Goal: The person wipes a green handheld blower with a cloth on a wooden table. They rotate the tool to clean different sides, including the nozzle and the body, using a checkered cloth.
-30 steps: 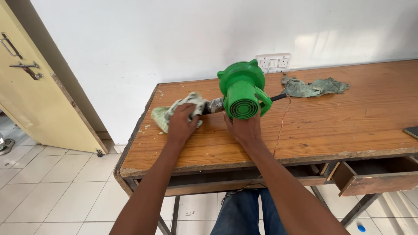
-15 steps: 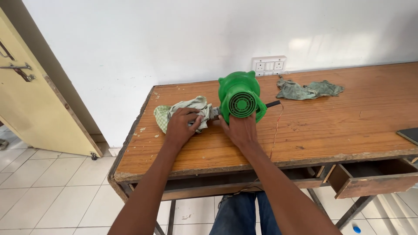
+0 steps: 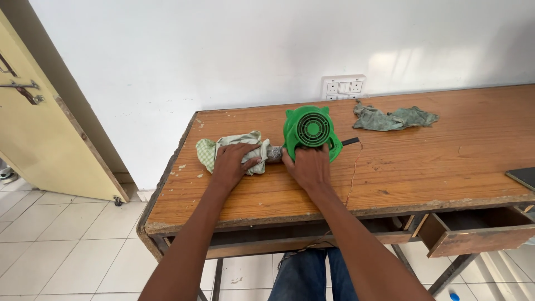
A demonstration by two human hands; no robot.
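Left hand: laid palm down on a green-checked cloth, fingers curled over it and pressing it around the blower's grey nozzle; forearm stretched straight forward.
Right hand: cupped against the near side of the green blower, fingers closed on its base; arm reaching forward.
Blower: stood on the table, just right of the left hand, grille facing the camera.
Rag: lying well beyond the right hand.
Drawer: pulled open, right of that arm.

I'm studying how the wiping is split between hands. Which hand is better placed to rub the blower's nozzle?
Probably the left hand: it presses the checked cloth beside the nozzle, while the right hand steadies the green blower.
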